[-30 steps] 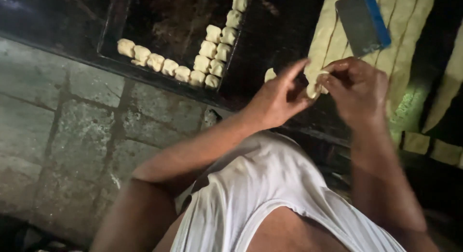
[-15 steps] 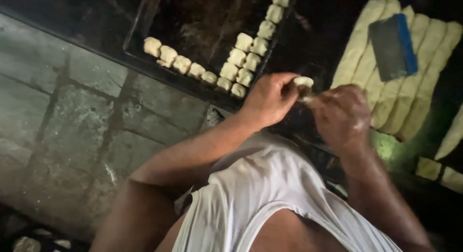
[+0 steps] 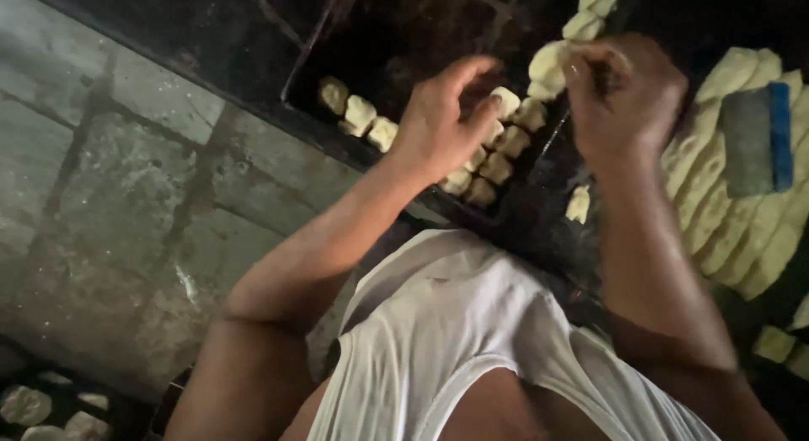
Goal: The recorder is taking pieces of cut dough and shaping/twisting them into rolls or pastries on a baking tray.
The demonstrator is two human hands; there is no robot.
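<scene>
Pale, cream-coloured dough is seen throughout the scene. A small pale dough piece (image 3: 506, 101) is pinched between the thumb and fingertips of the left hand (image 3: 442, 125), whose fingers are drawn narrowly together around it, directly over the dark metal baking tray (image 3: 371, 36). Rows of small shaped dough pieces (image 3: 493, 154) are laid on that tray, one row running along its near edge and another up its right side; the held piece is placed at the corner where the rows meet. The right hand (image 3: 628, 95) is held curled into a loose fist just right of the tray's edge, knuckles toward the camera; whether anything is gripped inside it cannot be told. A single small dough lump (image 3: 578, 203) lies on the dark surface below that hand. Long pale dough strips (image 3: 716, 196) are laid side by side at the right, and a flat grey scraper with a blue handle edge (image 3: 757, 140) rests on top of them. A grey stone-slab floor (image 3: 109, 188) is visible at the left, and a white sleeveless vest (image 3: 472, 340) fills the lower middle.
</scene>
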